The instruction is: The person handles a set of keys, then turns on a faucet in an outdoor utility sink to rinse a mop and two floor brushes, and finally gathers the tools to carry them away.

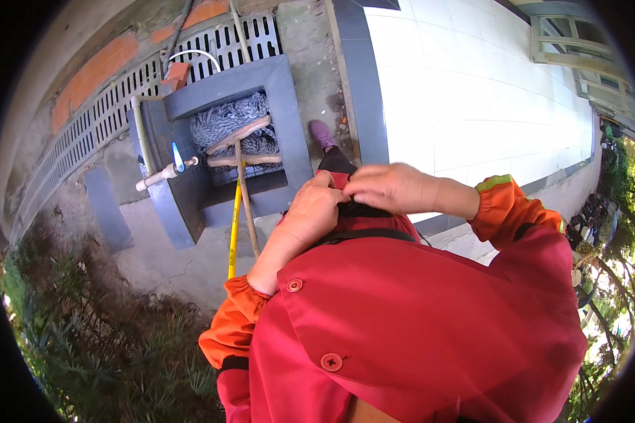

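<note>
My left hand (315,203) and my right hand (389,187) meet at the waist, over the lower front of my red jacket (413,296). Their fingertips touch near a black strap or pouch; whether they pinch cloth or something small is hidden. In front of them lies a tiled mop sink (291,127) holding grey-and-white string mop heads (225,124) with wooden crosspieces. A wooden handle (245,203) and a yellow handle (235,227) lean over the sink's near rim, free of my hands.
A tap with a blue lever (178,157) sticks out at the sink's left. Behind run slotted drain covers (103,106), with a piece of red brick (178,74) beside the sink. Plants (137,359) grow at lower left. A white tiled wall (455,100) rises at the right.
</note>
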The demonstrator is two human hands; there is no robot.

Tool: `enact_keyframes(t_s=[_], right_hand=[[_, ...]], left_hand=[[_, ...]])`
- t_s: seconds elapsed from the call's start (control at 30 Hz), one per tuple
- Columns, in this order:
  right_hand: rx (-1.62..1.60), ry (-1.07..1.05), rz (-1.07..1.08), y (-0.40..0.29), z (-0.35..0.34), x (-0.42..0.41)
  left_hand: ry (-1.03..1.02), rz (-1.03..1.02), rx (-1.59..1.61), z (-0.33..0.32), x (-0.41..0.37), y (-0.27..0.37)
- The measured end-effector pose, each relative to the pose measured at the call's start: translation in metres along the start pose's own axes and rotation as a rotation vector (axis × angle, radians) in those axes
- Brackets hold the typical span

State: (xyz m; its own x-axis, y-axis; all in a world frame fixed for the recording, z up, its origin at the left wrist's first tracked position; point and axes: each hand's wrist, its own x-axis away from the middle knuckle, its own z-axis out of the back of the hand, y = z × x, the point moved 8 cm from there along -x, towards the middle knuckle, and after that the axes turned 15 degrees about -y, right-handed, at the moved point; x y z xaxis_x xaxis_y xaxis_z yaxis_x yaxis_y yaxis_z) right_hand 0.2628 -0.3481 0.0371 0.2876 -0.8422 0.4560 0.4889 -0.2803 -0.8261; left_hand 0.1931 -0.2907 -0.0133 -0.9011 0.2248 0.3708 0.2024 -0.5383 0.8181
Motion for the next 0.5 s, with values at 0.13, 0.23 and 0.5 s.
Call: enact_keyframes(t_s=[0.13, 0.23, 0.5], right_hand=[[0.173, -0.138, -0.027, 0.018, -0.038, 0.013], [0.238, -0.027, 0.137, 0.005, -0.042, 0.022], [0.481, 0.177, -0.123, 0.018, -0.042, -0.028]], left_hand=[[0.086, 0.006, -0.012, 0.01, 0.006, 0.0], [0.207, -0.027, 0.088, 0.017, 0.008, -0.003], [0.382, -0.11, 0.331, 0.027, 0.014, -0.008]])
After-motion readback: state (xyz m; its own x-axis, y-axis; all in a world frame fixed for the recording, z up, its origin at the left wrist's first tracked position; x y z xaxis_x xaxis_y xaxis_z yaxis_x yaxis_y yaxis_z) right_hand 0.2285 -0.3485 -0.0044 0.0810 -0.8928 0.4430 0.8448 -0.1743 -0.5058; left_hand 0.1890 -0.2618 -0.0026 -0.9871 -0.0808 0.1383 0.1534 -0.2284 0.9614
